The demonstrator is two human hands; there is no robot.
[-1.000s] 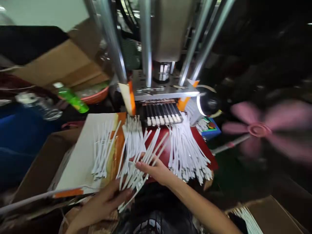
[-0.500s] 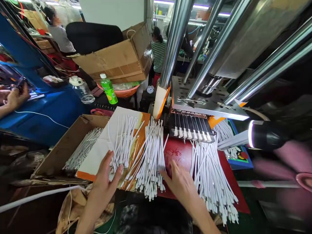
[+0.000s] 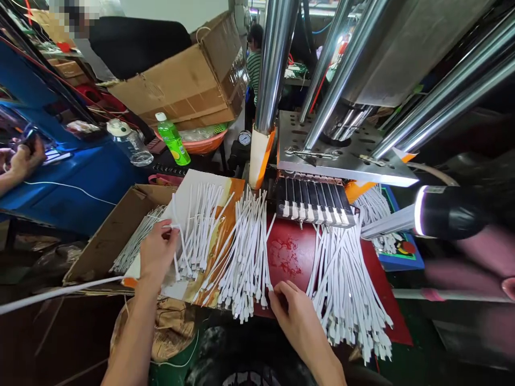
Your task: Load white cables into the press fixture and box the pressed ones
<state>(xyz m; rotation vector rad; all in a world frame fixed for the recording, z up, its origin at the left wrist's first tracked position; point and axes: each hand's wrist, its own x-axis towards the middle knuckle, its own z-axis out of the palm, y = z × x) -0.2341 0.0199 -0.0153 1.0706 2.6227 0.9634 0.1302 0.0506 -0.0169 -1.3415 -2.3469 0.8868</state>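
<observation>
My left hand [image 3: 157,251] is at the left side of a white board [image 3: 177,289], thumb and fingertips pinched on a short white cable [image 3: 176,262] that hangs down over it. More white cables [image 3: 201,228] lie spread on the board. My right hand [image 3: 295,311] is at the front of the red work surface [image 3: 292,246], its fingers curled and the tips closed at the connector end of a cable on the right edge of the middle bundle of white cables [image 3: 245,257]. Right of that hand lies a larger fanned bundle of white cables [image 3: 350,289].
A press with steel columns [image 3: 277,64] stands over a black mould [image 3: 316,201]. At left is a cardboard box [image 3: 100,241] of cables; behind are a green bottle [image 3: 173,139] and a clear jug [image 3: 131,145]. A lamp [image 3: 446,212] and a blurred pink fan [image 3: 475,273] are at right. A co-worker's hand [image 3: 26,158] shows far left.
My left hand has gone up and left and closed on a cable. My right hand has drawn back toward me, its spread fingers now curled in at a cable end. The view has shifted slightly.
</observation>
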